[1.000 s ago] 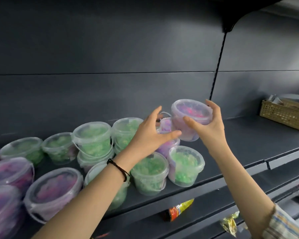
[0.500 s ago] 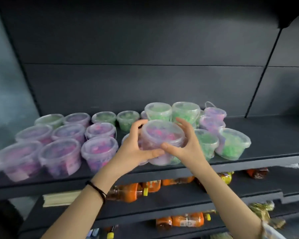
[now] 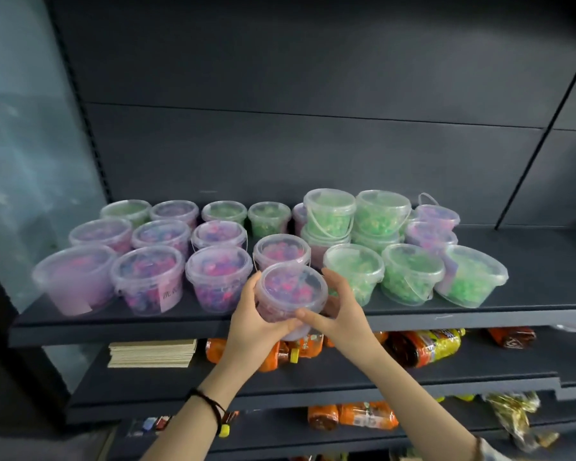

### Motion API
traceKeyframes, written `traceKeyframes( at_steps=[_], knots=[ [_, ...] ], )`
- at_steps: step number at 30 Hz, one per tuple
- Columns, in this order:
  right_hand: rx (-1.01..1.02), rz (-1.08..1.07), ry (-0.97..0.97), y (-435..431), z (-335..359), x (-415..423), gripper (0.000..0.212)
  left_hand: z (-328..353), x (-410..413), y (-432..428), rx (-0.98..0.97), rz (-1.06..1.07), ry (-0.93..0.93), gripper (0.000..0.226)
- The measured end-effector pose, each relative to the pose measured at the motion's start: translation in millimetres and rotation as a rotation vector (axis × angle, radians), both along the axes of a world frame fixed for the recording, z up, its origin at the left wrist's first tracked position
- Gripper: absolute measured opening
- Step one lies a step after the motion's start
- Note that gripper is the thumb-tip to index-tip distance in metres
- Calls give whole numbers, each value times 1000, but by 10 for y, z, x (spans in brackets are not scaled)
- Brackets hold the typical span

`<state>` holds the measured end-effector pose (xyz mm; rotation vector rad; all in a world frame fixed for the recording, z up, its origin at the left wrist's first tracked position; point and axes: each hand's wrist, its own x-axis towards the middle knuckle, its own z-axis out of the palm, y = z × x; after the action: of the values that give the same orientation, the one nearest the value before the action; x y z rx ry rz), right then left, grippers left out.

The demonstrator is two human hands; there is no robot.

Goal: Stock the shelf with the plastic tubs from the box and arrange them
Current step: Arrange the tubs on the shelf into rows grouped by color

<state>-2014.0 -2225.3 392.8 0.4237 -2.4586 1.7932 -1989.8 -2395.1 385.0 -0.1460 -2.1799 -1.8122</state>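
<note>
We see a wide shelf (image 3: 546,267) of dark matte metal with a flat panelled back. On its left half stand the pink tubs (image 3: 147,277) in rows: round, tapered pots of cloudy clear plastic with snap lids, filled with pink, purple and blue bits. On the right stand the green tubs (image 3: 409,274), the same shape, with some stacked two high at the back. On the level below, glossy orange bottles (image 3: 423,347) lie beside a stack of pale flat boards (image 3: 152,352). At the shelf's front edge, between the two groups, we find the held tub (image 3: 291,294), tipped toward us, its base lower than the lip. The left hand (image 3: 253,324) and the right hand (image 3: 338,314) both curl round its sides. A thin black band (image 3: 213,405) circles the left wrist.
</note>
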Motion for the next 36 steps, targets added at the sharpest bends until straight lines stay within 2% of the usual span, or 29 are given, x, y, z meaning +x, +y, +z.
traceKeyframes(
  at_steps=[5,9,11,16,18,20,22,25,27,29,32,36],
  knots=[
    [-3,-17,-1,-84,-7,-221,62,-11,-200,137,22,116,33,78],
    [32,-3,-16,-113,13,-449,52,-5,-405,208,25,151,18,74],
    [75,8,-30,-126,29,-546,55,-23,-516,210,13,153,4,76],
    [165,55,-65,-89,69,-668,84,-47,-580,183,-23,145,-41,88],
    [191,75,-69,-57,122,-662,84,-21,-519,131,-66,93,-80,98],
    [245,84,-46,-31,179,-677,77,86,-441,59,-187,45,-157,97],
    [328,109,8,-15,240,-708,68,259,-363,-35,-381,59,-167,69],
    [510,114,160,4,355,-739,63,488,-416,-190,-812,381,12,44],
    [593,91,233,13,423,-746,65,583,-531,-271,-938,511,117,35],
    [636,82,261,27,450,-765,65,634,-647,-328,-975,502,126,37],
    [633,120,277,37,445,-796,62,676,-777,-433,-1084,411,109,53],
    [621,198,286,40,449,-844,61,672,-876,-623,-1272,255,-180,91]
  ],
)
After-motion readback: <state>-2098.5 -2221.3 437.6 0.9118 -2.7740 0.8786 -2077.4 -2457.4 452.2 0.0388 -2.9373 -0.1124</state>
